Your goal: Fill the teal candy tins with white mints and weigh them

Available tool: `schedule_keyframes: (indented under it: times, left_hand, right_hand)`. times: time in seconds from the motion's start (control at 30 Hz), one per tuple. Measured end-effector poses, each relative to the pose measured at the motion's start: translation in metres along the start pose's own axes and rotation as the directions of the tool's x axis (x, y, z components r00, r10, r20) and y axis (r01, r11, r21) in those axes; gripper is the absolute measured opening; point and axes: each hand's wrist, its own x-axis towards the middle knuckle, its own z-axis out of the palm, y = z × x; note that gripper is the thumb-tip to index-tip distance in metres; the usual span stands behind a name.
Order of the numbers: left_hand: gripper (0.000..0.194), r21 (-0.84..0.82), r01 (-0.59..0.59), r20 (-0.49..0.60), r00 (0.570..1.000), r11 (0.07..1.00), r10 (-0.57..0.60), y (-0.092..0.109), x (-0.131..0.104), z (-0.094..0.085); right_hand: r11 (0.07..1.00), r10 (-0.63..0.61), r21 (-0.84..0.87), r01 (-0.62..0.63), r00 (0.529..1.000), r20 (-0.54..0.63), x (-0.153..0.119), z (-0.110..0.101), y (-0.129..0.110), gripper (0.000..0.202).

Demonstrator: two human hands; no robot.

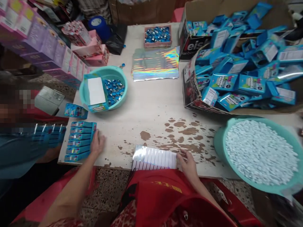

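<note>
My left hand [98,143] is against the right end of a stack of small blue candy boxes [79,142] at the table's left edge. Its fingers are stretched out and slightly blurred, with nothing in them. At the front edge, before my red apron, lies a shiny silver sheet [153,158] with a row of pale strips on it. Beside the sheet's right edge is my right hand [188,164]. Its fingers are apart and loosely bent, the thumb side close to or touching the sheet; I see no grip on it.
A turquoise tub [262,154] of white candies stands at right. Behind it are cardboard cartons [191,97] heaped with blue boxes. A turquoise basin [123,94] holds blue discs and a flat box. Holographic sheets [155,64] lie farther back. Another person [19,157] sits at left.
</note>
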Motion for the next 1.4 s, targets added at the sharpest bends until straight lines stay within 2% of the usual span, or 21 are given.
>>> schedule_keyframes:
  times: [0.1,0.17,0.2,0.23,0.3,0.37,0.43,0.5,0.57,0.63,0.7,0.77,0.87,0.97,1.0,1.07,1.17,1.23,1.27,1.33,1.4]
  left_hand:
    - [0.048,0.059,-0.012,-0.041,0.999,0.998,0.014,0.019,-0.017,0.001]
    - [0.037,0.049,0.021,0.065,0.998,0.999,-0.024,0.05,-0.04,0.012]
    - [0.035,0.019,0.061,0.178,0.982,0.998,-0.063,0.068,-0.054,0.021]
    - [0.034,-0.032,0.12,0.322,0.941,0.992,-0.104,0.085,-0.068,0.03]
    - [0.038,-0.19,0.294,0.544,0.826,0.937,-0.149,0.114,-0.094,0.047]
    - [0.05,-0.352,0.457,0.655,0.743,0.816,-0.134,0.131,-0.112,0.06]
    - [0.052,-0.46,0.543,0.696,0.712,0.703,-0.095,0.137,-0.119,0.065]
    - [0.044,-0.517,0.535,0.685,0.726,0.669,-0.051,0.138,-0.119,0.066]
    - [0.036,-0.558,0.462,0.64,0.769,0.689,0.003,0.139,-0.115,0.062]
    - [0.035,-0.604,0.396,0.581,0.812,0.692,0.043,0.145,-0.111,0.055]
    - [0.04,-0.643,0.396,0.544,0.838,0.655,0.028,0.154,-0.106,0.044]
    - [0.053,-0.658,0.427,0.535,0.845,0.621,-0.013,0.165,-0.1,0.03]
    - [0.067,-0.607,0.439,0.619,0.784,0.662,0.048,0.179,-0.093,0.013]
    - [0.056,-0.548,0.419,0.715,0.684,0.724,0.145,0.188,-0.087,0.007]
    - [0.053,-0.539,0.407,0.724,0.671,0.738,0.159,0.192,-0.084,0.005]
    - [0.048,-0.536,0.356,0.695,0.701,0.766,0.16,0.199,-0.073,0.001]
    - [0.037,-0.496,0.21,0.548,0.828,0.843,0.116,0.212,-0.042,-0.018]
    - [0.031,-0.438,0.052,0.435,0.886,0.898,0.161,0.225,-0.012,-0.038]
    - [0.029,-0.398,-0.035,0.401,0.892,0.917,0.208,0.233,0.006,-0.05]
    - [0.028,-0.309,-0.208,0.373,0.871,0.928,0.319,0.256,0.047,-0.073]
    - [0.027,-0.203,-0.333,0.317,0.868,0.921,0.383,0.289,0.091,-0.094]
  right_hand:
    - [0.996,0.072,-0.058,-0.072,0.997,-0.001,-0.005,0.006,0.018,0.045]
    - [0.993,0.116,-0.04,-0.115,0.993,0.016,-0.007,0.009,0.024,0.044]
    - [0.991,0.132,-0.021,-0.131,0.991,0.021,-0.008,0.011,0.025,0.044]
    - [0.989,0.146,0.002,-0.146,0.989,0.028,-0.009,0.012,0.024,0.045]
    - [0.982,0.168,0.073,-0.172,0.984,0.057,-0.009,0.012,0.021,0.047]
    - [0.967,0.17,0.172,-0.188,0.979,0.113,-0.011,0.012,0.019,0.044]
    - [0.933,0.15,0.293,-0.207,0.967,0.207,-0.015,0.011,0.019,0.041]
    - [0.872,0.117,0.413,-0.262,0.931,0.345,-0.02,0.01,0.022,0.043]
    - [0.81,0.069,0.489,-0.323,0.882,0.467,-0.025,0.009,0.024,0.049]
    - [0.786,0.033,0.514,-0.344,0.853,0.52,-0.027,0.006,0.019,0.049]
    - [0.788,0.003,0.535,-0.304,0.871,0.492,-0.023,0.0,0.004,0.047]
    - [0.789,-0.047,0.58,-0.203,0.921,0.387,-0.012,-0.008,-0.02,0.045]
    - [0.756,-0.114,0.654,-0.017,0.981,0.157,0.018,-0.022,-0.065,0.044]
    - [0.717,-0.125,0.69,0.099,0.992,-0.013,0.052,-0.028,-0.1,0.043]
    - [0.703,-0.128,0.699,0.128,0.99,-0.052,0.061,-0.028,-0.109,0.042]
    - [0.67,-0.124,0.724,0.163,0.986,-0.108,0.073,-0.027,-0.121,0.041]
    - [0.634,-0.084,0.766,0.105,0.994,-0.067,0.078,-0.03,-0.132,0.042]
    - [0.632,-0.079,0.775,-0.009,0.994,0.076,0.079,-0.038,-0.139,0.044]
    - [0.639,-0.098,0.766,-0.062,0.982,0.162,0.08,-0.042,-0.143,0.044]
    - [0.682,-0.151,0.723,-0.111,0.946,0.288,0.086,-0.049,-0.154,0.046]
    - [0.732,-0.19,0.678,-0.075,0.932,0.309,0.098,-0.047,-0.172,0.047]
